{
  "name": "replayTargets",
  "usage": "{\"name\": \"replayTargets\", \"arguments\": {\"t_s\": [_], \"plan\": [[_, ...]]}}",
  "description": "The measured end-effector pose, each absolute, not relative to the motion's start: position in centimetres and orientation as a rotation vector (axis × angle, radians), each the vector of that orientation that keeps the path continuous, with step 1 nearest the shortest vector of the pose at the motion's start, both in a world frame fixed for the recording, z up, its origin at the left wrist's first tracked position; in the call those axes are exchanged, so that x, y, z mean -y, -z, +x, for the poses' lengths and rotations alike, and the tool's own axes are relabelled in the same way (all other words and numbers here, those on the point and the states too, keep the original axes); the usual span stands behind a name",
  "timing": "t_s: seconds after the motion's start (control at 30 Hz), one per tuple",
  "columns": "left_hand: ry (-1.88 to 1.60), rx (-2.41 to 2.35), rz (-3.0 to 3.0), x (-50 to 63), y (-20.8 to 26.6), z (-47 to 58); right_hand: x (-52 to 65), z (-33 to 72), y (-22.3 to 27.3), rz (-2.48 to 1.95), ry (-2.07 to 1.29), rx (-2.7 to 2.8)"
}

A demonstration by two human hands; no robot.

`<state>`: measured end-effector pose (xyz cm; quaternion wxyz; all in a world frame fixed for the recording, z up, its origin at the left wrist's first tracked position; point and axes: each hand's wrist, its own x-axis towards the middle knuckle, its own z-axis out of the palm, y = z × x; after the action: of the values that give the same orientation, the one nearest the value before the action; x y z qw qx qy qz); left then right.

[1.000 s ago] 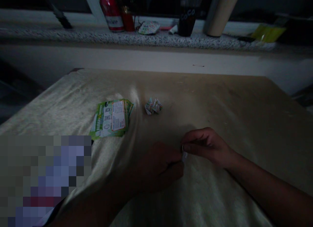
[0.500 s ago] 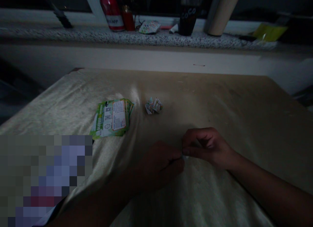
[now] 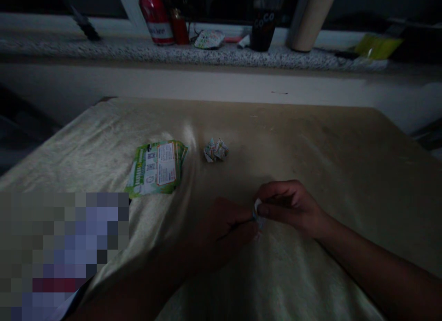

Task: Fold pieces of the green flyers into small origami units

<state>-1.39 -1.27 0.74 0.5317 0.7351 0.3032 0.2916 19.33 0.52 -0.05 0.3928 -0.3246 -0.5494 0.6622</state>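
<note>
1 sm. pale pc. (image 3: pixel 257 207) btwn L hand (image 3: pixel 223 231) & R hand (image 3: pixel 295 208), both pinching.

Made out only slivers of a small whitish paper-like piece (image 3: pixel 257 205), mostly covered by the bare left hand (image 3: pixel 221 233) and bare right hand (image 3: pixel 292 203). Couldn't read the tiny print on the flat green-and-white packets (image 3: pixel 155 169). Lost the tops of the dark "CoCo" cup (image 3: pixel 263 33) and tall tan cylinder (image 3: pixel 312 21) beyond the upper edge.
</note>
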Motion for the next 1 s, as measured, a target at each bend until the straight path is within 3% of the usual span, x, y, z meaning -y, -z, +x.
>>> {"name": "replayTargets", "arguments": {"t_s": [0.27,0.63,1.0], "plan": [[-0.737,-0.789,1.793,1.3,-0.7,-1.3,-0.6,19.5,-0.1,-0.879,-1.561,1.453],[-0.706,-0.776,1.623,0.9,-0.9,-1.7,-0.9,20.0,0.5,-0.762,-1.924,1.375],[-0.666,-0.915,1.610,0.4,0.3,-2.1,-0.6,19.9,-0.1,-0.913,-1.677,1.421]]}}
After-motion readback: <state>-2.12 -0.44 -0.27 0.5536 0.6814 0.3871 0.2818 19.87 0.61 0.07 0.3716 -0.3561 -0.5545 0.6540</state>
